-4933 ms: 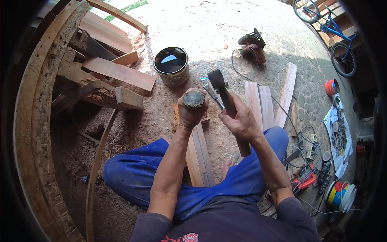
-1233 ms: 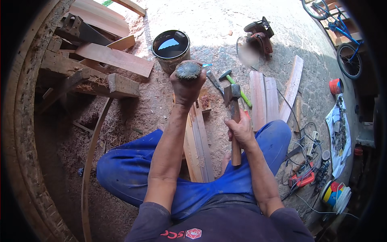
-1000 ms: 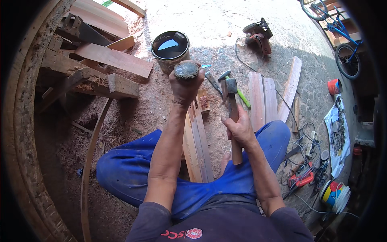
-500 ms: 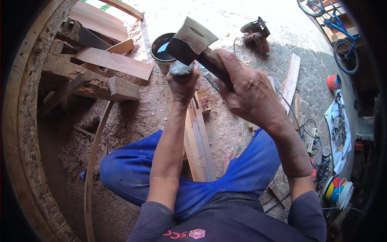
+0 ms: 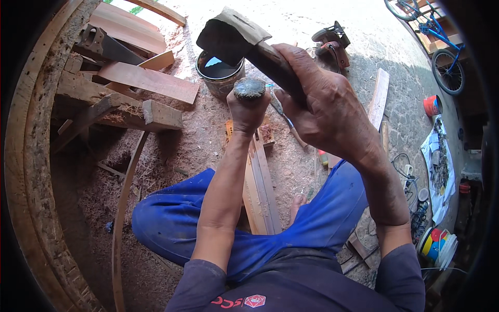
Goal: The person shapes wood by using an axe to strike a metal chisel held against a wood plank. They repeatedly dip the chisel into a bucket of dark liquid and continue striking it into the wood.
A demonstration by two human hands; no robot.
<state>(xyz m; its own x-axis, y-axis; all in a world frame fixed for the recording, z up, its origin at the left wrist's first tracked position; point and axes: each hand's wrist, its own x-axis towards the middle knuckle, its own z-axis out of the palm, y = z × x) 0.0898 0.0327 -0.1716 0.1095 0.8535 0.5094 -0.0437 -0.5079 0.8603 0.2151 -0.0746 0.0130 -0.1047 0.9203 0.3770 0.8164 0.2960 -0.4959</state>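
Note:
My right hand is closed round the dark handle of a mallet, raised in front of me. Its blocky head has a pale top face with a crack and a dark shaded side. Below and nearer, my left hand grips an upright tool handle with a round, battered grey butt. The tool's lower end is hidden beneath the fist. Between my legs lies a long timber, with dark slots near its far end. The mallet head is held apart from the tool's butt.
A dark bucket stands beyond my left hand. At left are a handsaw, boards and a wooden beam over shavings. A red power tool lies far right. Cables, a white cloth and a bicycle are at right.
The mallet head has risen and shifted left, further from the tool's butt. My left hand, still holding the tool, appears slightly further right, and more of the bucket shows.

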